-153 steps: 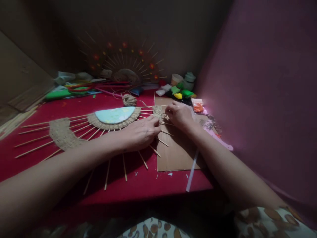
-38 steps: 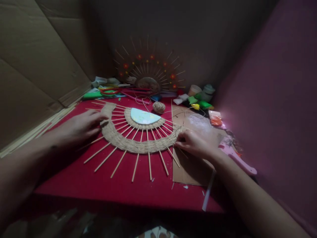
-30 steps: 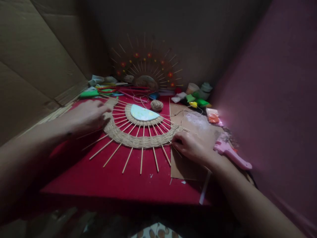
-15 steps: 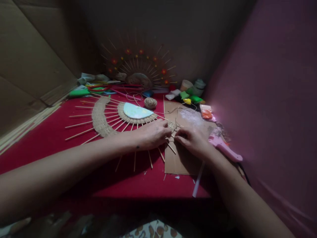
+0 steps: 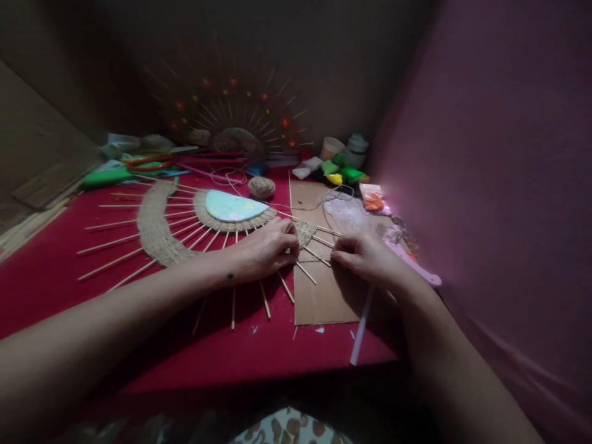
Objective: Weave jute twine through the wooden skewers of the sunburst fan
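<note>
A half-round piece of thin wooden sticks (image 5: 234, 324) woven with twine lies on the table. It has a pale blue half-disc (image 5: 235, 205) at its centre and a curved woven band (image 5: 155, 225) on the left. My left hand (image 5: 272, 246) is closed on the band's right part, by a small woven patch (image 5: 306, 232); its fingertips are partly hidden. Just right of the stick ends, my right hand (image 5: 363, 256) pinches a strand of twine, which runs across the sticks towards my left hand. A ball of twine (image 5: 261, 187) sits behind the half-disc.
Cardboard (image 5: 324, 302) lies under the right side of the work. A pink glue gun (image 5: 416, 265) and a translucent stick (image 5: 362, 327) are on the right. Scissors (image 5: 148, 164), small coloured packets (image 5: 329, 167) and a cup (image 5: 332, 148) line the back. A finished-looking flowered sunburst (image 5: 240, 139) leans there.
My right hand has drawn away to the right from my left hand, uncovering the woven patch and stick ends. The whole view has shifted, moving the scene leftward.
</note>
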`<control>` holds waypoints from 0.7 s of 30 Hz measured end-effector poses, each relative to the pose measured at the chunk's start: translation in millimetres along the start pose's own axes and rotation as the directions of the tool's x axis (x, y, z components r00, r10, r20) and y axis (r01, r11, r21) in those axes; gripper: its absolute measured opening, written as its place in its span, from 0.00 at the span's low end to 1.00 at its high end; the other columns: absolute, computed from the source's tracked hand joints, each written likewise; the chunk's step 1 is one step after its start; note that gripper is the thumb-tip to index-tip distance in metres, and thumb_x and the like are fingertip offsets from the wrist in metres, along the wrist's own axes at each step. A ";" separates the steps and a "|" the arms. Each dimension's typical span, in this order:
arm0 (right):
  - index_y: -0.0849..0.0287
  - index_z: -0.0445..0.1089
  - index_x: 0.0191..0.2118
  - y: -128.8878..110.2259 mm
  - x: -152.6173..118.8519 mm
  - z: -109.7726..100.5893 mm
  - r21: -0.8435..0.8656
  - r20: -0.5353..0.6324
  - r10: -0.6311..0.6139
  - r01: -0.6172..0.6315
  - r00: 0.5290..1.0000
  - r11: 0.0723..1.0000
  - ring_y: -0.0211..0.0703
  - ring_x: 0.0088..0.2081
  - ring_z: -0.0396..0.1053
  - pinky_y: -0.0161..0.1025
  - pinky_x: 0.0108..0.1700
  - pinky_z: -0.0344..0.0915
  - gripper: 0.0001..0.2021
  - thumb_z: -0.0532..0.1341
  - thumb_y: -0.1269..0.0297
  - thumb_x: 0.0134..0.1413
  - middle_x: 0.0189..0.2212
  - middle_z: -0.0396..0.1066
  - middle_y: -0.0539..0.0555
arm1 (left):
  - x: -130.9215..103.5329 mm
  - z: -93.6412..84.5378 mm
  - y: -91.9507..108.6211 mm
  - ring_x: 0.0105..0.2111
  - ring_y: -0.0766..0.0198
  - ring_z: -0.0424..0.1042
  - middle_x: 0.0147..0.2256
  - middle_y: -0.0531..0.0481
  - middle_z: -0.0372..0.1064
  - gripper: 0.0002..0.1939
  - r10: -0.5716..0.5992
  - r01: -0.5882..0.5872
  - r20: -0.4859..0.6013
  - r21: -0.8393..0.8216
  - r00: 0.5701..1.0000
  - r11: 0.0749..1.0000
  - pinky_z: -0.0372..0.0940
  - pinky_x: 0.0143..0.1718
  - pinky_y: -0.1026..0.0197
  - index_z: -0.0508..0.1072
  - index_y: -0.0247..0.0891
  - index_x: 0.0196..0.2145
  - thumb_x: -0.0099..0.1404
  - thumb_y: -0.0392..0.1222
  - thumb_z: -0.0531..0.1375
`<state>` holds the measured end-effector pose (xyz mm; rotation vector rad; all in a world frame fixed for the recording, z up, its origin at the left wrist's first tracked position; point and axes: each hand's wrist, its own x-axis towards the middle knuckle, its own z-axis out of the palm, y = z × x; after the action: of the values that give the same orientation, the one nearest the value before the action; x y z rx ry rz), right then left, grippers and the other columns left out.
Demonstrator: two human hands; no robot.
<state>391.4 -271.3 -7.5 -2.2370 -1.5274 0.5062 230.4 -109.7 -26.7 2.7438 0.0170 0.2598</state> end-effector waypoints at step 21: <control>0.60 0.72 0.27 -2.2 -10.7 -9.8 0.036 0.174 -0.070 0.064 0.982 0.997 0.37 0.28 0.66 0.35 0.29 0.58 0.08 0.57 0.70 0.53 0.26 0.73 0.51 | -2.7 6.1 6.6 0.41 0.59 0.62 0.41 0.42 0.59 0.15 -0.031 0.035 -0.035 0.137 0.999 0.990 0.63 0.43 0.56 0.67 0.33 0.44 0.58 0.30 0.52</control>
<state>390.9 -281.6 2.9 -2.1583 -1.6633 0.7181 228.7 -118.2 -30.2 2.8735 0.0926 0.3048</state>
